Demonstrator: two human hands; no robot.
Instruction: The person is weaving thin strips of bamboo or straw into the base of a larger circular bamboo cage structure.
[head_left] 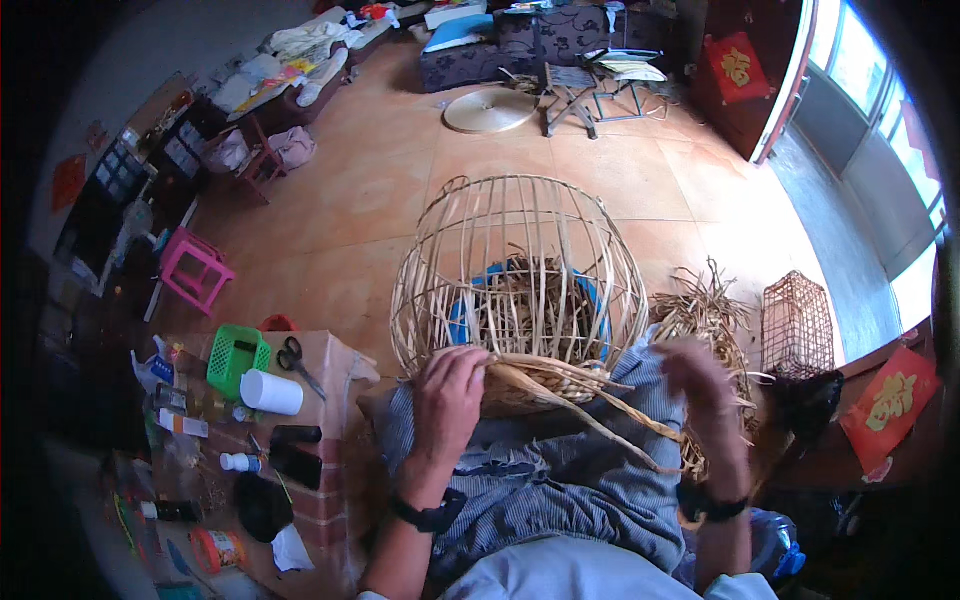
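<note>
A large open-ribbed basket frame of pale strips rests at my lap, with its woven base edge toward me. My left hand is closed at that edge, pinching flat tan plant-fibre strands. The strands trail to the right across my striped trousers. My right hand is raised at the right of my knee, near the loose strand ends. It is smeared by motion, so its fingers and anything in them cannot be made out.
Behind the ribs stands a blue-rimmed tub of dry fibre. At right lie a fibre heap and a wire cage. A brick-sided table at left holds scissors, a green basket and a white cup. A pink stool stands beyond.
</note>
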